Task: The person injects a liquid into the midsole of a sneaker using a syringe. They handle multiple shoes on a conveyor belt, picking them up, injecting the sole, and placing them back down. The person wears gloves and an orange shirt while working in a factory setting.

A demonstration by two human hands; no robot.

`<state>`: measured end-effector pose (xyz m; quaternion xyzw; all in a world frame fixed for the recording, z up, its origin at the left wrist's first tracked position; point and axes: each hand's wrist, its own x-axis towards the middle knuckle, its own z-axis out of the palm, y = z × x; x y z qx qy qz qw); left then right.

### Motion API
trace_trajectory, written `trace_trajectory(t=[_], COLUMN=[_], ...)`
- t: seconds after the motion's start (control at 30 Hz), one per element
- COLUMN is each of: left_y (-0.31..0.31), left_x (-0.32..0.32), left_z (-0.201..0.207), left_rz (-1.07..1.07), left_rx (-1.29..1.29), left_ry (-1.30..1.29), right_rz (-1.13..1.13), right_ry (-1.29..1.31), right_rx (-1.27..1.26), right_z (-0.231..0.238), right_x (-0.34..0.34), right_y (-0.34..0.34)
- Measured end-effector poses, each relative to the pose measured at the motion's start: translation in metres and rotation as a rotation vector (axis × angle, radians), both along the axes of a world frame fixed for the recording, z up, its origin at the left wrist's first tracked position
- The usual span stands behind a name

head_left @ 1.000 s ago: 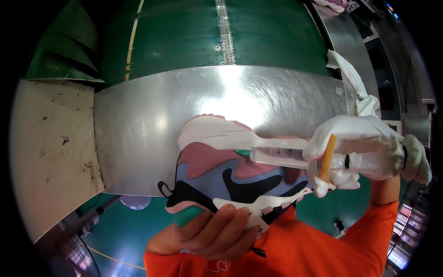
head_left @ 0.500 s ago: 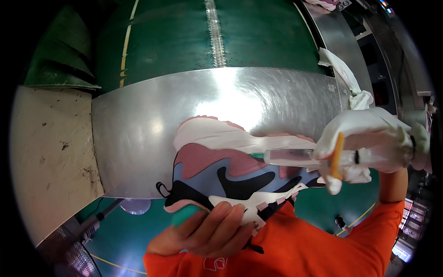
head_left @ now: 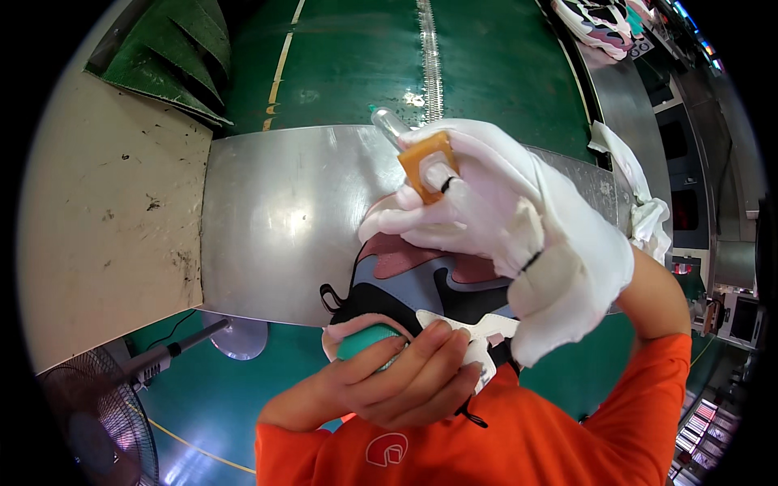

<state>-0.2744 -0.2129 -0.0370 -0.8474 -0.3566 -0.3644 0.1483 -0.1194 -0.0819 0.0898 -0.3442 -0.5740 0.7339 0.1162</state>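
A blue, mauve and black sneaker lies on its side at the near edge of the steel plate, with a green shoe last filling its collar. My bare left hand is closed on the shoe's opening, by the white lace flap. Above the shoe, my white-gloved right hand grips a clear syringe with an orange flange and a small green tip. The tip points away toward the far left, apart from the shoe. The glove hides the shoe's sole and toe.
The shiny steel plate meets a green conveyor belt with a metal seam. A stained beige panel borders the left, with a fan below it. White cloth hangs at the right; more sneakers lie far right.
My right hand has moved up and left, lifting the syringe off the shoe's side and turning its tip away. My left hand keeps its hold on the shoe. The whole view has shifted.
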Motion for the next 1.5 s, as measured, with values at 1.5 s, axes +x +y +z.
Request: trace_trajectory(t=[1.5], left_y=[0.002], left_x=[-0.001], left_z=[-0.002], left_rz=[-0.051], left_rx=[0.004], left_ry=[-0.017], right_rz=[-0.002], right_ry=[0.498], right_rx=[-0.309], right_z=[-0.056], right_x=[0.124], right_y=[-0.009])
